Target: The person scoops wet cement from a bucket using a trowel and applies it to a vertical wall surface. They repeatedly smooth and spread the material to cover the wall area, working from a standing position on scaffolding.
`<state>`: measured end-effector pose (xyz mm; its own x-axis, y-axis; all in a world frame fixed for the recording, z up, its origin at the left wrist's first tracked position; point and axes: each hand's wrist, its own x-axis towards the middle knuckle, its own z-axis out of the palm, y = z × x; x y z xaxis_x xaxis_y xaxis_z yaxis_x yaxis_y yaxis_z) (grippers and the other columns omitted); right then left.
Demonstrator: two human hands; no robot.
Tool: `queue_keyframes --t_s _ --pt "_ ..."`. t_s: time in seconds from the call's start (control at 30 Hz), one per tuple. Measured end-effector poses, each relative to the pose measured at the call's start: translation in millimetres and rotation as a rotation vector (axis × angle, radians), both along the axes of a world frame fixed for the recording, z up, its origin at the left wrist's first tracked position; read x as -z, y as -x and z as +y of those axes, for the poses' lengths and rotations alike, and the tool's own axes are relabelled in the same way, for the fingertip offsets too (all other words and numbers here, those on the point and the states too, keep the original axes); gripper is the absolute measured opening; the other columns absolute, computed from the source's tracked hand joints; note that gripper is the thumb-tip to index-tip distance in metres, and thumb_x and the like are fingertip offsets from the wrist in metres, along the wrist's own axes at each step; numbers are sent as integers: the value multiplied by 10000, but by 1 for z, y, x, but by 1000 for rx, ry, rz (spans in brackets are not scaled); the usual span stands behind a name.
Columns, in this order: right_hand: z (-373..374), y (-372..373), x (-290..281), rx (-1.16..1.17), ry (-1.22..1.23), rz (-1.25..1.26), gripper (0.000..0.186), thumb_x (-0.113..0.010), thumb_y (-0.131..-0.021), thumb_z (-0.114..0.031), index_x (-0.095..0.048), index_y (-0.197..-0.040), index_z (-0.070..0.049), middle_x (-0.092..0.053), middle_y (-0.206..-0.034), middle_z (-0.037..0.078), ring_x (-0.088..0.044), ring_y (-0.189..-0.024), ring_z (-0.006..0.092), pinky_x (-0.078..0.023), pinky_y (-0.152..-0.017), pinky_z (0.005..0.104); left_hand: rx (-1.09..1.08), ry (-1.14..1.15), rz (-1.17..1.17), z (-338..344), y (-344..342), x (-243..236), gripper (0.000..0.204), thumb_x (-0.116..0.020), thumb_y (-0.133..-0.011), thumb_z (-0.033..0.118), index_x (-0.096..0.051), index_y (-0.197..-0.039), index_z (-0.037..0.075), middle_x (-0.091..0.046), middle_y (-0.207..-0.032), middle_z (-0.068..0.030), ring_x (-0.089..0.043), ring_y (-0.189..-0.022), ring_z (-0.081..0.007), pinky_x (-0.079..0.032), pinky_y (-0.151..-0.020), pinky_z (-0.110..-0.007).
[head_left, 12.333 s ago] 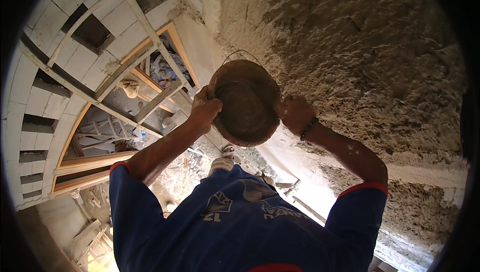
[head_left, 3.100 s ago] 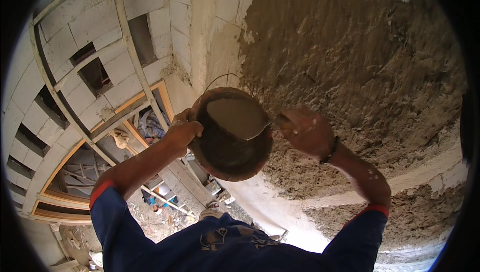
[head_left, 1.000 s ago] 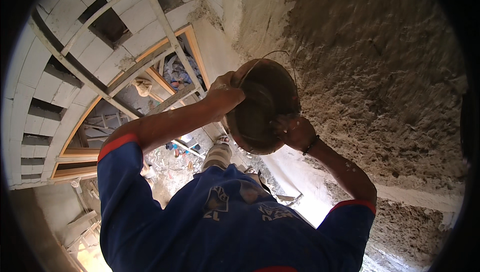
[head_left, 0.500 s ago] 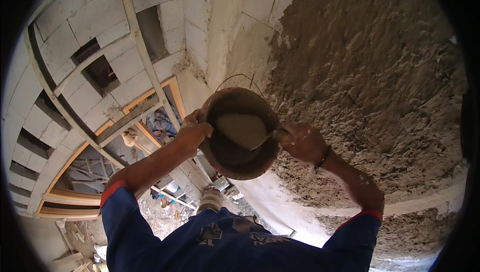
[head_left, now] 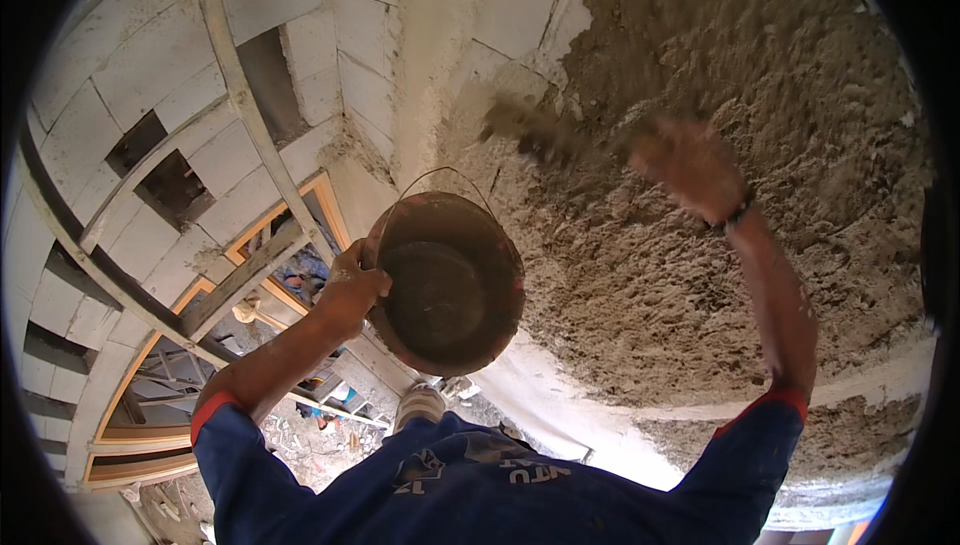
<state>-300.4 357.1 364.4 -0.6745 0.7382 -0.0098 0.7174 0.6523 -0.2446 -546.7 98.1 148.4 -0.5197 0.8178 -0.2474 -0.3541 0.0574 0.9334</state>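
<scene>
My left hand (head_left: 352, 290) grips the left rim of a round, mortar-stained bucket (head_left: 455, 217), thumb over the edge. The bucket is tipped so its inside faces up at me, with grey residue over the bottom. Its thin wire handle (head_left: 447, 171) stands up at the far side. My right hand (head_left: 690, 170) is smeared by motion in front of the rough wall, closed round a trowel that blurs into the grey-brown background. Left of that hand, a dark clump of wet mortar (head_left: 535, 133) shows near the edge of the plaster.
Rough wet plaster (head_left: 800, 145) covers the right-hand wall; pale blocks (head_left: 515, 0) show bare beside it. To the left, wooden poles (head_left: 235, 85) cross before a block wall with openings. Orange-brown wooden frames (head_left: 325, 207) and a littered floor (head_left: 310, 445) lie below.
My right hand has swung the trowel up and right, out of the bucket toward the wall. The mortar is out of the bucket with it. My left hand and the bucket shifted slightly left and down.
</scene>
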Motion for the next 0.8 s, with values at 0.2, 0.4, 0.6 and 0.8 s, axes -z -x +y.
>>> queue_keyframes --t_s 0.2,0.4,0.6,0.8 --pt "-1 -10 -54 104 -730 163 560 -522 -913 -510 -531 -1298 -104 -572 -1237 181 -650 -770 237 -568 -681 313 28 95 85 9 22 26 392 -571 -660 -18 -570 -1052 -39 -557 -802 -38 -500 -671 -123 -435 -592 -261" --pt "-3 -15 29 -409 44 -32 378 -533 -930 -366 -600 -1186 -96 -597 -1110 208 -640 -878 247 -556 -705 402 36 103 191 30 20 6 372 -575 -667 -18 -578 -1039 -36 -565 -787 -42 -511 -675 -122 -440 -599 -268" --pt "-66 22 132 -417 -435 -442 288 -446 -957 -258 -609 -1163 -139 -608 -928 168 -603 -833 272 -523 -615 433 166 205 242 55 27 -8 402 -579 -684 -32 -580 -1087 -45 -587 -802 -61 -534 -708 -134 -442 -617 -283" --pt "-54 25 191 -538 -370 -349 264 -461 -927 -239 -611 -1132 -167 -632 -925 165 -630 -770 300 -532 -631 439 206 147 252 70 24 -21 423 -581 -697 -28 -575 -1120 -39 -591 -828 -76 -553 -734 -158 -459 -656 -299"
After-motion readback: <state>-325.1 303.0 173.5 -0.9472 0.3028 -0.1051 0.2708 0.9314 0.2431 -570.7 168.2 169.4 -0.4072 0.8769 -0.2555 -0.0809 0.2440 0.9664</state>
